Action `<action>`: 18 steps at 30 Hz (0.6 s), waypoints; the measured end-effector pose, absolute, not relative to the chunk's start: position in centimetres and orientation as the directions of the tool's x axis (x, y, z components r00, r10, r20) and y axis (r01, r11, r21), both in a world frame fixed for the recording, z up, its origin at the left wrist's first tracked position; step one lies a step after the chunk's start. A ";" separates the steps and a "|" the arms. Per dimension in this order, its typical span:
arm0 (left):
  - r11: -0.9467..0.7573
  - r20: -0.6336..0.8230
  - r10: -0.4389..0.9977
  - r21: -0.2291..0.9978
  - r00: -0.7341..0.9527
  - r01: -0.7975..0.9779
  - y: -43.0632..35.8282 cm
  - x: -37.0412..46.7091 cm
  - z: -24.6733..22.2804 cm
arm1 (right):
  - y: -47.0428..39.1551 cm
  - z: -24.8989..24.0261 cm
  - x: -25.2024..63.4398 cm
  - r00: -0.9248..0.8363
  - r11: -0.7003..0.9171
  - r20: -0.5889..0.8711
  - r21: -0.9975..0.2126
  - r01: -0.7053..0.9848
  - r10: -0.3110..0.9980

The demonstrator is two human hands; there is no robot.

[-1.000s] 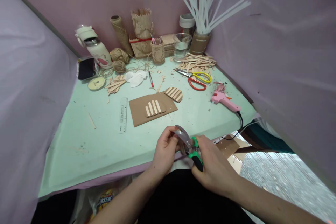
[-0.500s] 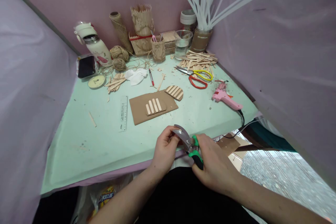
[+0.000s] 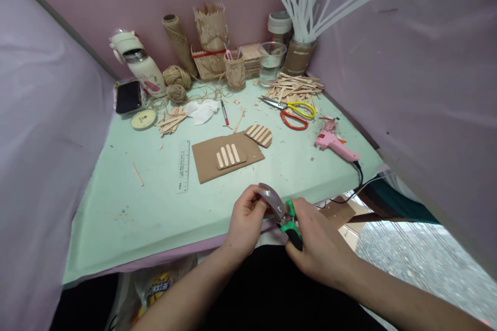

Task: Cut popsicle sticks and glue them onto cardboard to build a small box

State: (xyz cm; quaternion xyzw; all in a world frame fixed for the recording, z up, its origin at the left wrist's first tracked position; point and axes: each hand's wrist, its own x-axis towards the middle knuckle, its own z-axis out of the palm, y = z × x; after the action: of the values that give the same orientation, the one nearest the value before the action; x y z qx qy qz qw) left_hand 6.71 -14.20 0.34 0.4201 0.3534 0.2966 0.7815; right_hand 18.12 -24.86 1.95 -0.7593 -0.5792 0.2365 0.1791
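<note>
Green-and-black pruning shears (image 3: pixel 287 225) are gripped in my right hand (image 3: pixel 320 238), their curved metal blades pointing up and left. At the blade tips, my left hand (image 3: pixel 246 220) is closed in a pinch; what lies between its fingers is hidden by the fingers and blade. Both hands are over the table's front edge. Beyond them lies a brown cardboard sheet (image 3: pixel 204 165). On it rests a small cardboard piece with several pale wooden strips (image 3: pixel 228 155) in a row. A rounded cardboard piece with diagonal strips (image 3: pixel 259 135) overlaps the sheet's far right corner.
Right of the cardboard lie a pink glue gun (image 3: pixel 336 146) with its cord, and red-and-yellow scissors (image 3: pixel 297 111). A clear ruler (image 3: pixel 184 166) is to the left. Behind stand a white bottle (image 3: pixel 145 72), twine balls (image 3: pixel 176 77), a water cup (image 3: pixel 271 64) and piled wooden sticks (image 3: pixel 295 85).
The view has shifted very slightly. Both hands and the shears keep nearly the same position relative to each other.
</note>
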 end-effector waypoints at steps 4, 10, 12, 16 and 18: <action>0.471 -0.303 0.756 0.867 0.580 -0.160 -14.3 6.8 0.3 | -25.1 2.1 18.2 0.228 -0.277 -0.158 -0.531 0.801 0.961; 0.481 -0.326 0.759 0.864 0.564 -0.148 -14.4 6.9 0.0 | -25.0 2.2 18.4 0.217 -0.245 -0.117 -0.537 0.807 0.969; 0.482 -0.333 0.758 0.866 0.560 -0.137 -14.3 6.9 0.1 | -25.0 2.2 18.4 0.219 -0.245 -0.113 -0.546 0.801 0.969; 0.481 -0.349 0.763 0.869 0.545 -0.117 -14.3 6.9 0.4 | -25.0 2.1 18.4 0.223 -0.239 -0.097 -0.550 0.800 0.970; 0.482 -0.349 0.761 0.869 0.546 -0.116 -14.3 6.9 0.4 | -25.1 2.1 18.4 0.219 -0.238 -0.100 -0.542 0.806 0.971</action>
State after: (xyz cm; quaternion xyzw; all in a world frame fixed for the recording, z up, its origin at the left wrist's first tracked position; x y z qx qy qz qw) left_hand 6.91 -14.31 0.39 0.4224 0.3822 0.2843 0.7712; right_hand 18.42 -25.08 2.06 -0.7568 -0.5869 0.2144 0.1917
